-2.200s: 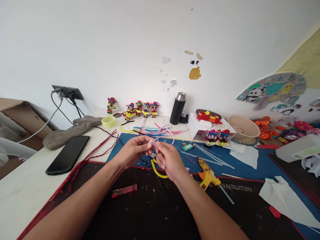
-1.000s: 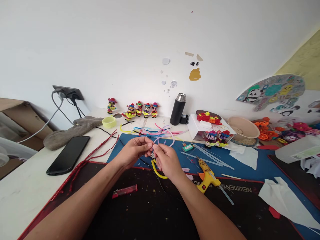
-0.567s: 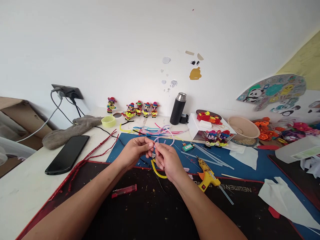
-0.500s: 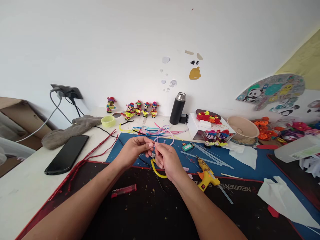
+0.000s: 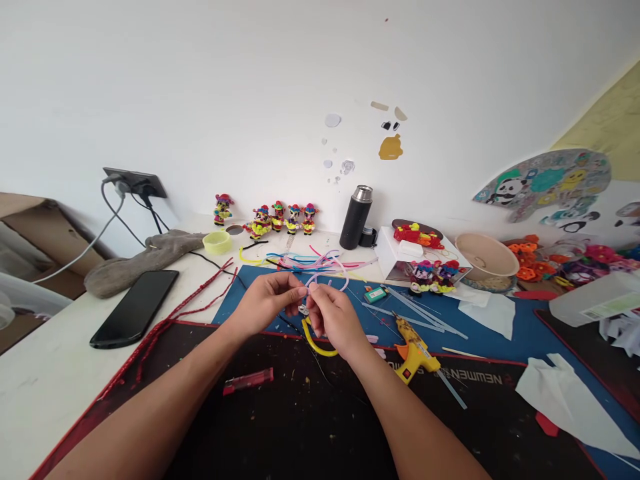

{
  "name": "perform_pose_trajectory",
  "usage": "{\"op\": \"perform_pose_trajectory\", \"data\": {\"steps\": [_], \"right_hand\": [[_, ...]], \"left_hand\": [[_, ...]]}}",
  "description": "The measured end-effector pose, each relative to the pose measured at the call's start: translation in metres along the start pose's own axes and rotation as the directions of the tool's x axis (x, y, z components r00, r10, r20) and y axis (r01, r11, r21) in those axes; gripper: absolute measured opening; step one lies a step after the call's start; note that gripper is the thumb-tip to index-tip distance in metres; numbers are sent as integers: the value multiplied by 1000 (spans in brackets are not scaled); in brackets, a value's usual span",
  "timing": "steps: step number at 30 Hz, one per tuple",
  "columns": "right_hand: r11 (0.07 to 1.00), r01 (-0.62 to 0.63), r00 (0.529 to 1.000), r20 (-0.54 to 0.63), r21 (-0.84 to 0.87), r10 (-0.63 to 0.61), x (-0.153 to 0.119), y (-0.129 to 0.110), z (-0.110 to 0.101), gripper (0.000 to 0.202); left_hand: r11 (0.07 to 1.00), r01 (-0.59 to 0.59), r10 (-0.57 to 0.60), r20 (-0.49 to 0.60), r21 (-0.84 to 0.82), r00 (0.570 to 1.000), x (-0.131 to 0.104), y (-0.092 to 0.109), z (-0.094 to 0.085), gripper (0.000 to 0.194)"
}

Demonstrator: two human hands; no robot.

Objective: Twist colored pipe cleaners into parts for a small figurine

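Note:
My left hand [image 5: 275, 298] and my right hand [image 5: 336, 319] meet over the blue mat, fingertips pinched close together. Between them is a pale purple pipe cleaner [image 5: 346, 272], whose free length seems to curve up in a loop behind the right hand. Fingers cover the exact spot where it is gripped. Just below the hands lies a curved yellow handle [image 5: 320, 348], partly hidden by the right hand. Beyond them, several loose coloured pipe cleaners [image 5: 280, 257] are strewn on the white table.
A yellow glue gun [image 5: 415, 350] and clear glue sticks [image 5: 423, 312] lie to the right. Small figures [image 5: 260, 222] and a black thermos [image 5: 356, 219] stand by the wall. A phone [image 5: 135, 309] and red pipe cleaners [image 5: 175, 310] are at left; a red tube-like item [image 5: 249, 381] lies nearer.
Both hands remain pinched together in nearly the same place, with a slight shift of the fingers around the pale purple pipe cleaner. Everything else looks the same.

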State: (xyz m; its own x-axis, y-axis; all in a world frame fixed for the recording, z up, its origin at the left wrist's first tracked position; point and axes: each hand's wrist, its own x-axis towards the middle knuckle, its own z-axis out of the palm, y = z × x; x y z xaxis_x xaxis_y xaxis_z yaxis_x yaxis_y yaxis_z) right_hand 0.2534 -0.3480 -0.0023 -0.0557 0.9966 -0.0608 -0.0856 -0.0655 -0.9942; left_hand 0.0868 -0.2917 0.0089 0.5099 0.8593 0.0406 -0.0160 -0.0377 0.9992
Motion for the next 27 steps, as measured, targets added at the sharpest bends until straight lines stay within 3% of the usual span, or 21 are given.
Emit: {"op": "perform_pose_trajectory", "data": {"steps": [3,6,9,13,18,23,27], "right_hand": [[992,84,995,-40,-92,-88,-2,0,0,49],[981,122,988,-81,-150,-135,0,7,-1,50],[984,106,985,-122,-146,-124,4,17,-3,52],[987,109,981,-147,-118,-126,8,27,-4,53],[986,124,976,-164,-108,-140,9,30,-1,54],[990,101,980,-159,-97,-116,8,27,-1,54],[987,116,978,-164,-108,-133,7,25,-1,53]], "left_hand": [[998,48,-45,70,-45,997,1,1,-1,42],[999,34,-35,88,11,996,0,0,1,42],[978,-72,64,47,198,997,-4,-1,5,37],[841,-239,248,46,485,968,-7,0,9,33],[743,-317,336,81,589,938,-7,-3,10,31],[799,-266,285,50,540,957,-8,-3,13,38],[934,-144,140,36,328,989,-8,-5,16,47]]}}
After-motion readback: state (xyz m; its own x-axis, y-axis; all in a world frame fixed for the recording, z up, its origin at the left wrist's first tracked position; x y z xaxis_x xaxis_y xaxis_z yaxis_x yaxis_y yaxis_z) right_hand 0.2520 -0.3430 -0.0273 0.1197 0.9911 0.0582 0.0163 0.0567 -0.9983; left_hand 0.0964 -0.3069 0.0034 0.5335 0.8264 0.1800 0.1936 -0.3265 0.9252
